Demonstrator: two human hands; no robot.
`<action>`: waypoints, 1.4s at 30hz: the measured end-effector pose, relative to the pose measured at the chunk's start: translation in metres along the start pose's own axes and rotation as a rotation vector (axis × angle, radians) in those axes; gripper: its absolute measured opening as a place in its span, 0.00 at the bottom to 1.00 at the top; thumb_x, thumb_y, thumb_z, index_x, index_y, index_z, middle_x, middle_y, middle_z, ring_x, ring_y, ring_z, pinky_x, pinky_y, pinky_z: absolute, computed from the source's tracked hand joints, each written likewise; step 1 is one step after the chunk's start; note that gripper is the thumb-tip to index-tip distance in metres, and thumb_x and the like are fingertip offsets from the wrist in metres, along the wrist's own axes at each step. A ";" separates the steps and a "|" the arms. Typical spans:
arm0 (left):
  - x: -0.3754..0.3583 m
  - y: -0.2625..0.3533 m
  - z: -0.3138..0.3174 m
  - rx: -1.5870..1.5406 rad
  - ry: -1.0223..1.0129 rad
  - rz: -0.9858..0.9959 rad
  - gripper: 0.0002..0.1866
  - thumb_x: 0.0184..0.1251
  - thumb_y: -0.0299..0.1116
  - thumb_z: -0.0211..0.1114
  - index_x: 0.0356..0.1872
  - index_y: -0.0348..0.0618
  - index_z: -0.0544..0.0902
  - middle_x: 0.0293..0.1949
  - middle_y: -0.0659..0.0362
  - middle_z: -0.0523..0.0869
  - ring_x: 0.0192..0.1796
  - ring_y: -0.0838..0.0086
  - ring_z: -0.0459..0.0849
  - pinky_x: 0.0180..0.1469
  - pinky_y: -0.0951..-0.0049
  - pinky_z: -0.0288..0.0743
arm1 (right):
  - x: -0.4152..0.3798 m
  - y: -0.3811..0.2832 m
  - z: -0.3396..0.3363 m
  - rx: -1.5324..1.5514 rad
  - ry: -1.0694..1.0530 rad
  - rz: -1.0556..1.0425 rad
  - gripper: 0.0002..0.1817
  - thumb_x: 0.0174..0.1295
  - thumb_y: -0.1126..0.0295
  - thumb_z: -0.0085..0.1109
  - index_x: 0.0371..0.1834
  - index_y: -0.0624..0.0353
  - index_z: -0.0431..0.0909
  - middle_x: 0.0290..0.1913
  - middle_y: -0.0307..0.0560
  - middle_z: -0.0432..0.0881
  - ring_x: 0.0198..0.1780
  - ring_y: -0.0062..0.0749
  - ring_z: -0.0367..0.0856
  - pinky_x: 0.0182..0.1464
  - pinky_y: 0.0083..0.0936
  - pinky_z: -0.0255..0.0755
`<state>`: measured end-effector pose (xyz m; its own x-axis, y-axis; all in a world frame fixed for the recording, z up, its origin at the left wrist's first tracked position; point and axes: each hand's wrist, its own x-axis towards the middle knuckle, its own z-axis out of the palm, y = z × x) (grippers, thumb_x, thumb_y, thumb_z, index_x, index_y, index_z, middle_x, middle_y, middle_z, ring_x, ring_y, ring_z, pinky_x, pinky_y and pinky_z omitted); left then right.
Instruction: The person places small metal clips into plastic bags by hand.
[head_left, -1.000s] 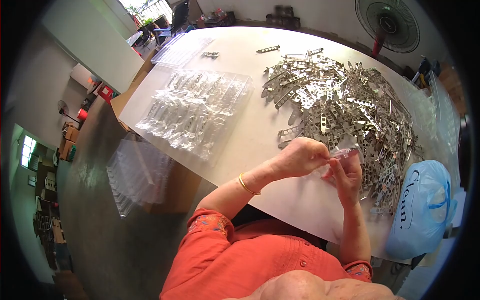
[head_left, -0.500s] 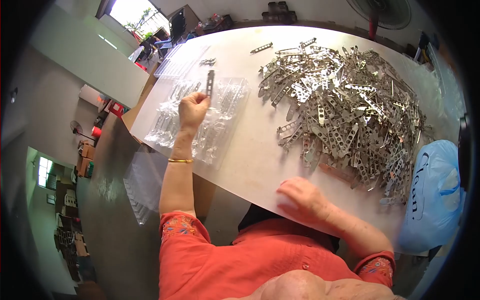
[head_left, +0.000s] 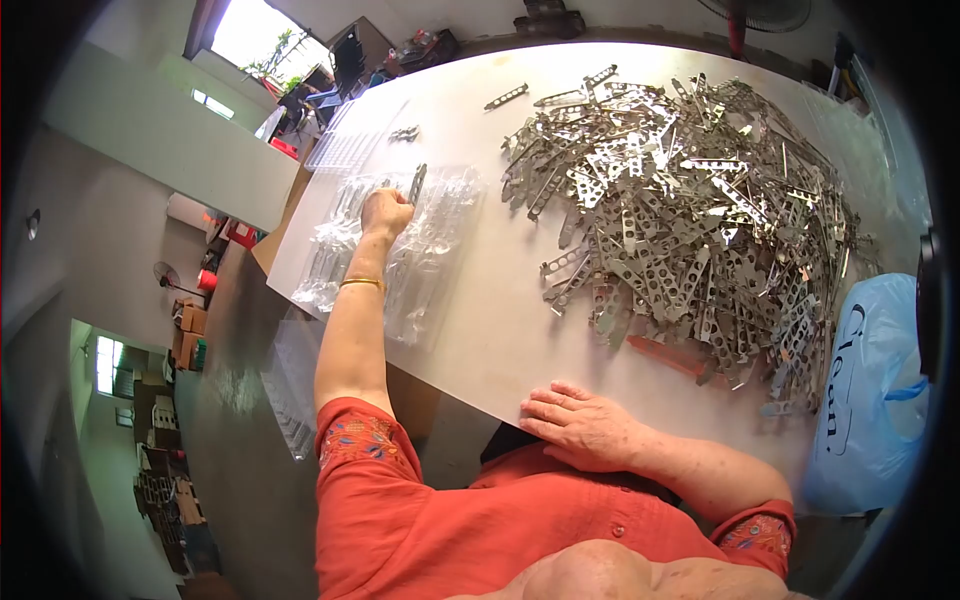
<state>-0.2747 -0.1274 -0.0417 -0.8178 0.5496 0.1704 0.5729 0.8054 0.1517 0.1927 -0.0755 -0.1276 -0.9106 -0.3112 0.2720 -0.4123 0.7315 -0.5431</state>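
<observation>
Left hand: the left hand point(head_left: 386, 212) is stretched out over the clear plastic tray point(head_left: 395, 245), its fingers closed around one metal bracket point(head_left: 416, 184), which stands tilted with its lower end meeting the tray, as though lined up with a slot.
Right hand: the right hand point(head_left: 578, 424) lies flat and spread on the near edge of the counter point(head_left: 500, 330), holding nothing; it looks like a brace while the other arm reaches far.
Bracket pile: the loose heap of perforated brackets point(head_left: 690, 210) lies to the right, well apart from the tray, within reach of the right hand.
Tray: it lies at the counter's left edge, shiny and ribbed; how many slots are filled I cannot tell.
Spare trays: a stack of clear trays point(head_left: 292, 385) waits below the counter on the left.
Bag: a blue plastic bag point(head_left: 865, 390) sits at the right end, beside the heap.
</observation>
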 end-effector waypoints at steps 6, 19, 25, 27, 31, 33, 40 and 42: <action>0.007 0.004 0.012 0.057 -0.090 -0.044 0.08 0.43 0.31 0.72 0.27 0.43 0.91 0.31 0.48 0.91 0.37 0.62 0.91 0.46 0.67 0.82 | -0.001 0.003 0.000 0.035 -0.005 -0.013 0.27 0.65 0.61 0.63 0.66 0.59 0.73 0.71 0.48 0.70 0.78 0.40 0.61 0.81 0.41 0.51; 0.005 0.020 0.025 0.259 -0.101 -0.014 0.10 0.50 0.30 0.67 0.33 0.47 0.93 0.39 0.46 0.91 0.47 0.56 0.91 0.55 0.63 0.82 | -0.002 0.004 0.002 0.062 -0.013 -0.005 0.27 0.66 0.61 0.62 0.67 0.60 0.73 0.72 0.50 0.70 0.78 0.42 0.60 0.82 0.41 0.49; 0.004 0.019 0.027 0.269 -0.107 0.012 0.11 0.57 0.30 0.63 0.37 0.45 0.92 0.43 0.44 0.90 0.51 0.51 0.89 0.56 0.59 0.82 | -0.001 0.004 0.002 0.039 -0.025 -0.011 0.27 0.66 0.61 0.62 0.67 0.60 0.73 0.72 0.50 0.70 0.78 0.41 0.61 0.82 0.41 0.50; 0.001 0.017 0.028 0.241 -0.072 0.033 0.11 0.57 0.30 0.63 0.36 0.44 0.92 0.42 0.44 0.90 0.49 0.51 0.90 0.56 0.59 0.82 | -0.001 0.005 0.002 0.021 -0.025 -0.011 0.26 0.68 0.59 0.60 0.67 0.58 0.73 0.73 0.50 0.70 0.78 0.41 0.62 0.81 0.42 0.51; -0.007 0.023 0.026 0.154 -0.012 0.018 0.13 0.54 0.32 0.67 0.40 0.42 0.91 0.43 0.45 0.90 0.51 0.54 0.89 0.58 0.60 0.80 | -0.001 0.004 0.001 0.017 -0.025 -0.015 0.26 0.68 0.59 0.60 0.67 0.58 0.73 0.73 0.50 0.70 0.78 0.41 0.62 0.81 0.42 0.51; -0.033 0.048 0.016 0.210 0.116 0.112 0.15 0.58 0.33 0.67 0.44 0.40 0.88 0.48 0.44 0.88 0.55 0.52 0.86 0.59 0.56 0.77 | -0.002 0.004 0.002 0.021 -0.013 -0.013 0.26 0.68 0.59 0.61 0.67 0.58 0.73 0.72 0.50 0.70 0.77 0.41 0.62 0.81 0.42 0.51; -0.204 0.171 -0.011 -0.180 0.376 0.788 0.22 0.63 0.30 0.72 0.57 0.35 0.81 0.59 0.44 0.81 0.66 0.49 0.77 0.69 0.53 0.70 | -0.003 0.005 0.002 0.042 0.009 -0.027 0.30 0.64 0.62 0.64 0.68 0.58 0.72 0.71 0.49 0.72 0.77 0.40 0.64 0.80 0.42 0.52; -0.261 0.196 0.004 -0.498 0.111 0.981 0.23 0.63 0.32 0.73 0.58 0.36 0.81 0.63 0.45 0.80 0.71 0.49 0.73 0.74 0.49 0.63 | -0.005 0.006 0.006 0.169 -0.004 0.023 0.30 0.66 0.60 0.63 0.70 0.56 0.71 0.72 0.49 0.70 0.76 0.41 0.65 0.79 0.42 0.55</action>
<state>0.0509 -0.1127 -0.0603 -0.0016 0.8579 0.5138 0.9480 -0.1623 0.2739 0.1948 -0.0733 -0.1368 -0.9199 -0.2982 0.2547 -0.3899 0.6260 -0.6754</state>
